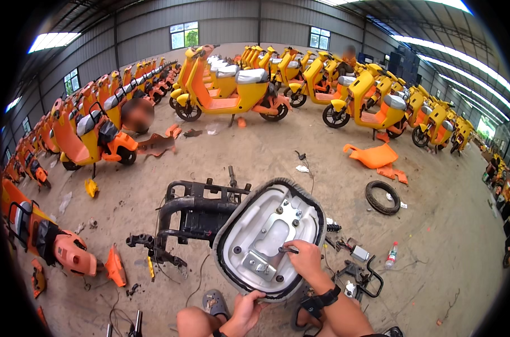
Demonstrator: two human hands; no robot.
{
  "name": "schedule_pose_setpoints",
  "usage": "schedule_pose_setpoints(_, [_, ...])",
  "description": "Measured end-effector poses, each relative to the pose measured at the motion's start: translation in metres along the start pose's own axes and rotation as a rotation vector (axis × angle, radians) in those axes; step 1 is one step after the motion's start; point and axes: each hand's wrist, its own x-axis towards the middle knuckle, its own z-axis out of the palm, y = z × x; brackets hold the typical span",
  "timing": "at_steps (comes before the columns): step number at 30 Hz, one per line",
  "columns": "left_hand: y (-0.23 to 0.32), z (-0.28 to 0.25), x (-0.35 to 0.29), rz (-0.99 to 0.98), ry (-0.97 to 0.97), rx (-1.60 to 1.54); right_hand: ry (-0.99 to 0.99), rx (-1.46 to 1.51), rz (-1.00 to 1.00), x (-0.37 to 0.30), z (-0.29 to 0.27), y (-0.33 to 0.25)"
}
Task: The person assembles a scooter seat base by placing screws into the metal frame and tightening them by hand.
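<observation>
An upturned scooter seat (232,247) stands in front of me, its white plastic underside facing up inside a grey padded rim. A bare metal bracket (259,262) with bolts is fixed across that underside. My left hand (248,314) grips the near edge of the seat, thumb on the rim and fingers partly hidden. Over the middle of the seat, my right hand (305,260) pinches a short dark rod-like tool (287,250). Its tip points left, close to the bracket; whether it touches is unclear. Behind and left of the seat lies a black scooter frame (196,210).
Yellow-orange scooters (224,95) stand in rows behind and to the left. Orange body panels (373,155), a black tyre (382,197), a plastic bottle (392,255) and a bent black tube (374,276) lie on the right. Another person (349,60) is far back among the scooters.
</observation>
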Motion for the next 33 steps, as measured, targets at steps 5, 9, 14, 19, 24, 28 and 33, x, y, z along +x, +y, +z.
schedule_pose_setpoints(5, [0.000, 0.000, 0.004, 0.015, -0.013, -0.052, -0.041, -0.014, 0.077, 0.006, 0.001, 0.006])
schedule_pose_setpoints(9, [0.001, 0.001, 0.003, 0.010, -0.005, -0.036, -0.026, -0.019, 0.071, 0.006, 0.001, 0.006])
schedule_pose_setpoints(14, [0.005, 0.006, -0.003, 0.015, 0.013, -0.041, -0.035, -0.026, 0.076, 0.004, -0.001, 0.000])
schedule_pose_setpoints(19, [0.006, 0.004, 0.003, -0.027, -0.051, -0.016, -0.006, -0.002, 0.027, 0.008, 0.002, 0.011])
schedule_pose_setpoints(24, [0.002, 0.001, 0.004, 0.010, -0.002, -0.035, -0.066, -0.002, 0.086, 0.007, -0.003, 0.001])
schedule_pose_setpoints(28, [0.006, 0.007, -0.005, 0.016, -0.015, -0.053, -0.051, 0.022, 0.081, 0.002, 0.002, 0.005])
schedule_pose_setpoints(33, [0.003, 0.005, 0.003, 0.034, -0.003, -0.043, -0.056, -0.012, 0.089, 0.007, -0.002, 0.004])
